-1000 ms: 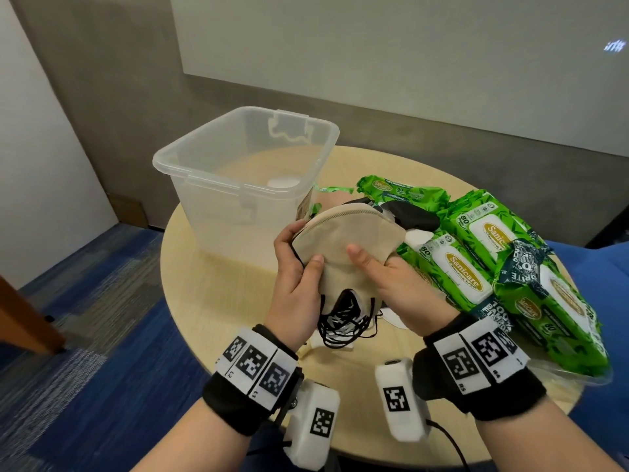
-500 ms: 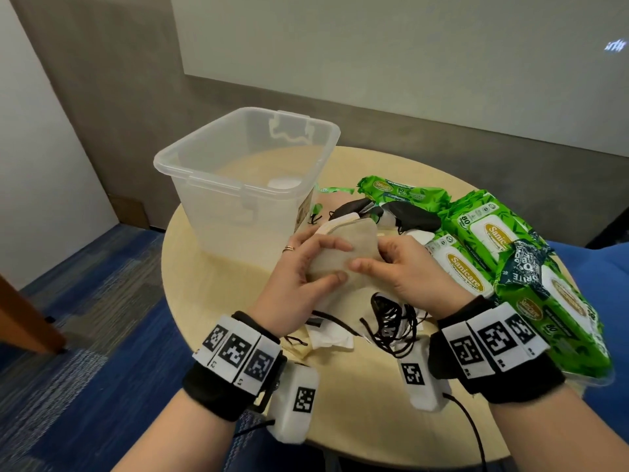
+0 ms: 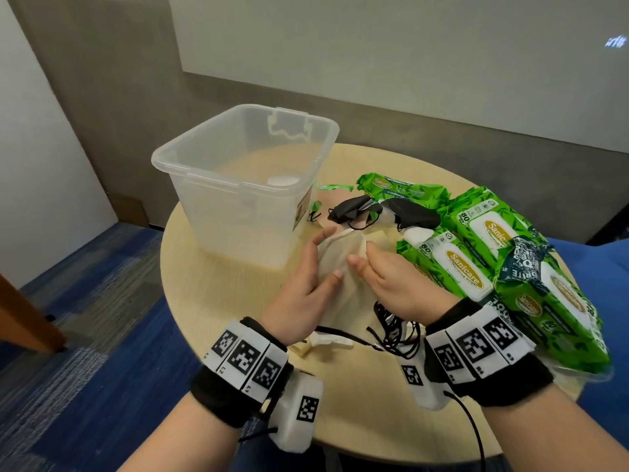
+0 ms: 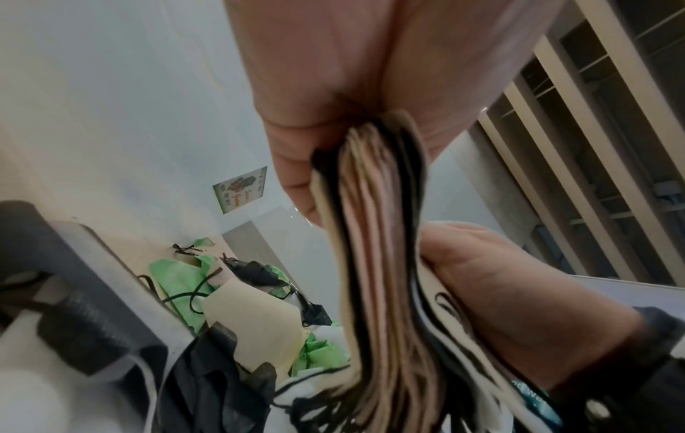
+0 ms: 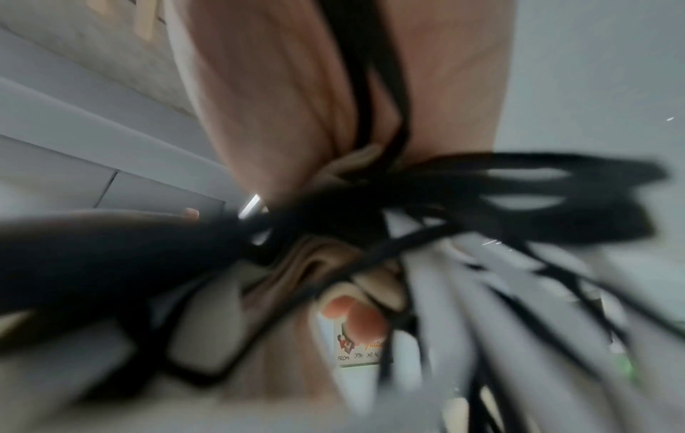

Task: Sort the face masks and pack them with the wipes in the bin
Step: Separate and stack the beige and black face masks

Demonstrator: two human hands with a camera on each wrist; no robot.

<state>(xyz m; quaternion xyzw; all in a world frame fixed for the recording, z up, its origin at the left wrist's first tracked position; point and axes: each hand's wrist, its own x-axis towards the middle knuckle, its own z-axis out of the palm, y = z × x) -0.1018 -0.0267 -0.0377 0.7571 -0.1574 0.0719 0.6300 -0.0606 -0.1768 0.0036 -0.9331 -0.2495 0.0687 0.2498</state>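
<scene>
At the desk's point(image 3: 238, 301) left edge the clear bin point(image 3: 238, 185) stands, nothing packed in it yet. Just right of it, the stack of beige masks point(image 3: 340, 267), a second ago held up and fanned, has been lowered toward the desk's near middle and squared. The left hand point(image 3: 303, 294) is clamped on the stack, thumb over it; the right hand point(image 3: 391, 284) is pressed against its other side, fingers curled. Black masks point(image 3: 391, 212) lie beyond, unsorted. Green wipes packs point(image 3: 510, 267) are piled along the right edge. The beige lot is judged ready for binning.

A round wooden table point(image 3: 218, 301) carries a clear bin point(image 3: 238, 212), wipes packs point(image 3: 476, 253) and loose masks point(image 3: 384, 212).
</scene>
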